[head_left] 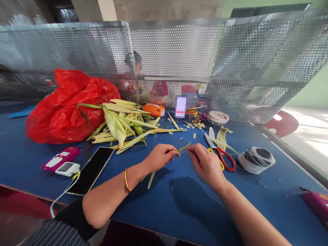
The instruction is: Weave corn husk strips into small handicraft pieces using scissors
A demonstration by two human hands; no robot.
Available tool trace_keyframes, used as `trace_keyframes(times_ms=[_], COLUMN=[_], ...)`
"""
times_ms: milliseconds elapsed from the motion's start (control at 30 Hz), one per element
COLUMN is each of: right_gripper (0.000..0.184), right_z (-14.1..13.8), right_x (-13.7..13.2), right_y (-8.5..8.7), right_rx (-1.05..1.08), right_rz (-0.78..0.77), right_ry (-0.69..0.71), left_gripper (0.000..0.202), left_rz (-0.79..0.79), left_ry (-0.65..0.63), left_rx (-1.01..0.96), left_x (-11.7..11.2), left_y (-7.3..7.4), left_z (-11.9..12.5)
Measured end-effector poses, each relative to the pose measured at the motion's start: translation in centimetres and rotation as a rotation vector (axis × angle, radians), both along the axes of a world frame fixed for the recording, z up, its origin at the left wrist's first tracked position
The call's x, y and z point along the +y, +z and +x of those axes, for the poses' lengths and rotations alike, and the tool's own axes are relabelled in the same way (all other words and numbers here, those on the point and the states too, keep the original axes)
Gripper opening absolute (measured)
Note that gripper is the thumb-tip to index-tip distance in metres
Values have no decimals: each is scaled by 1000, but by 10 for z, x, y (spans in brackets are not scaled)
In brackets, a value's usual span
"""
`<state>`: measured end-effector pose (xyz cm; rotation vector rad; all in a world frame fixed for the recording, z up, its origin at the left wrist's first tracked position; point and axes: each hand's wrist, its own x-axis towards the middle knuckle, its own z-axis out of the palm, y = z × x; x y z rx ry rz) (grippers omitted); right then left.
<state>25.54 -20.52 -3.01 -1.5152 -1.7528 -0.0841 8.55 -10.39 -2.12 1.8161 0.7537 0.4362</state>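
My left hand [162, 157], with a gold bangle at the wrist, pinches a narrow green-yellow strip of corn husk [185, 147] whose tip points up and right. Below that hand, the pale end of a husk strip [151, 180] hangs over the blue table. Close by on the right, my right hand [203, 164] is closed, thumb against fingers. A fine pale thread [183, 152] spans the small gap to its fingertips. Just beyond that hand lie red-handled scissors [227, 159] with blades pointing away, beside yellow handles [220, 164] partly hidden by my fingers.
Corn husks [115, 128] are heaped by a red plastic bag [66, 109]. Nearby are a phone [91, 171], a white charger [68, 168], an orange packet [153, 109], a tape roll [218, 117] and a spool of thread [256, 160]. Perforated metal panels [174, 51] border the table's far side.
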Motion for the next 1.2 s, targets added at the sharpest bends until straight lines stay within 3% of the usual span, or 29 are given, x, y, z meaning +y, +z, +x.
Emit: trace_keyframes(times_ms=[100, 233, 367, 467, 633, 767, 933, 1200], right_gripper=[22, 23, 26, 30, 23, 15, 16, 18], right_z=[2, 6, 9, 5, -10, -20, -25, -27], right_x=[-3, 0, 9, 13, 5, -2, -2, -5], right_y=[5, 9, 2, -7, -12, -11, -15, -10], right_rx=[-128, 119, 577, 697, 350, 170, 240, 48], right_rz=[12, -126, -417, -534, -197, 27, -9, -3], right_ry=[26, 76, 127, 127, 115, 202, 297, 336], left_gripper=[23, 24, 27, 28, 31, 28, 25, 27], left_rz=[272, 235, 5, -127, -123, -18, 98, 544], left_ry=[-169, -374, -311, -147, 68, 98, 84, -14], left_rx=[94, 77, -25, -126, -190, -155, -67, 107], left_x=[-4, -9, -10, -8, -1, 1, -3, -1], left_y=[3, 10, 14, 10, -3, -7, -2, -7], left_z=[-2, -7, -9, -7, -4, -4, -4, -2])
